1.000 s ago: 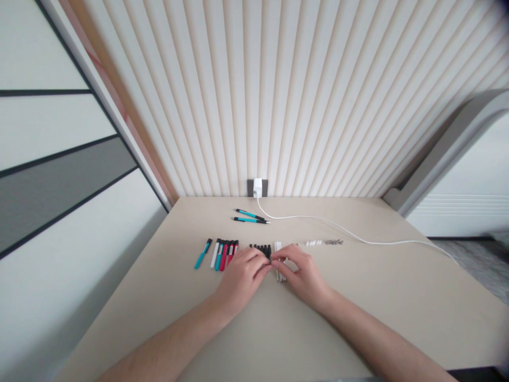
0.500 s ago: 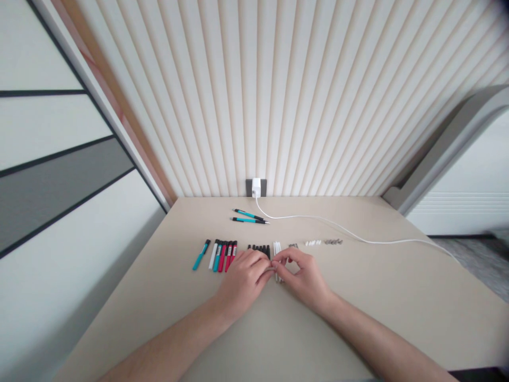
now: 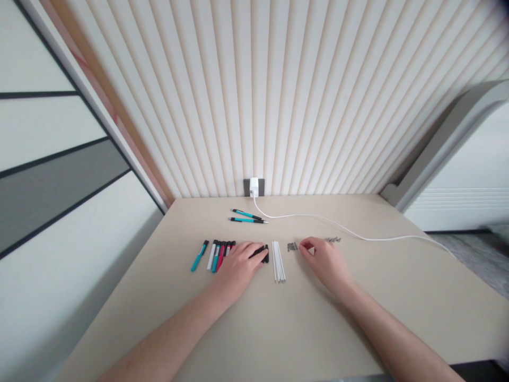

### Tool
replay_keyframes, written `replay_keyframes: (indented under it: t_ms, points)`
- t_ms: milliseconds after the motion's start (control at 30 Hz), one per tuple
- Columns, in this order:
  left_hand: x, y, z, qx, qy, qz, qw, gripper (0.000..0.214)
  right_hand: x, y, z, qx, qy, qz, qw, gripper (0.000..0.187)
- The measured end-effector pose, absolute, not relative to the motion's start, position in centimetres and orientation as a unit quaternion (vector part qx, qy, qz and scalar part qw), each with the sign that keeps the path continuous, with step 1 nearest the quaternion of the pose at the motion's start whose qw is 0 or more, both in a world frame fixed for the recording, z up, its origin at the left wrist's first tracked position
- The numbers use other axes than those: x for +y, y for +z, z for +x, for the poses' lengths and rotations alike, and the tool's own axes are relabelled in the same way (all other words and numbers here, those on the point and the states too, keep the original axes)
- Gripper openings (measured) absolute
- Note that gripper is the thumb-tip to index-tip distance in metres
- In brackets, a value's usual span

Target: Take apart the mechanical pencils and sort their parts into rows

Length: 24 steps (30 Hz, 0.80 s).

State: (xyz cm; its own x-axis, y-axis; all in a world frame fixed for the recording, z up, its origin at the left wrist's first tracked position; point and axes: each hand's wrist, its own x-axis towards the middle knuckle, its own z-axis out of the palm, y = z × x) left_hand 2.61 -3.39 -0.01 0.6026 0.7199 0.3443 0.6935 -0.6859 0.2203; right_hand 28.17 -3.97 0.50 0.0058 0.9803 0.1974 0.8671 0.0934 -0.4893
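My left hand point(image 3: 238, 266) rests over a row of short black pen grips point(image 3: 266, 254), with thumb and forefinger closed about one of them. Under and beside its fingers, several pen barrels point(image 3: 215, 257) in white, teal and red lie side by side. My right hand point(image 3: 326, 265) is closed in a pinch just right of some small dark metal pieces point(image 3: 292, 246); whatever sits between its fingertips is too small to name. Between the hands lie several thin white pen refills point(image 3: 279, 261) in a row. More small springs point(image 3: 333, 240) show past the right knuckles.
Two teal-and-black pens point(image 3: 248, 219) lie further back on the beige table point(image 3: 286, 329). A white charger point(image 3: 254, 187) is plugged in at the ribbed wall, and its cable point(image 3: 358, 237) runs across to the right edge. One teal barrel point(image 3: 199, 256) lies apart at left.
My hands have parted from their meeting point beside the white refills. The right moved right, over the small white pieces; the left shifted slightly left onto the black grips.
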Motion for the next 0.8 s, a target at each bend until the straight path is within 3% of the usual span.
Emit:
replay_keyframes:
  t_ms: [400,800]
  points:
    - [-3.0,-0.3,2.3,0.368,0.187,0.911,0.0,0.032,-4.1,1.3,28.9,-0.693,0.14,-0.692,0.148,0.027]
    - [-3.1,-0.1,2.7,0.349,0.164,0.923,-0.013,0.03,-4.1,1.6,28.6,-0.682,0.144,-0.712,0.09,0.021]
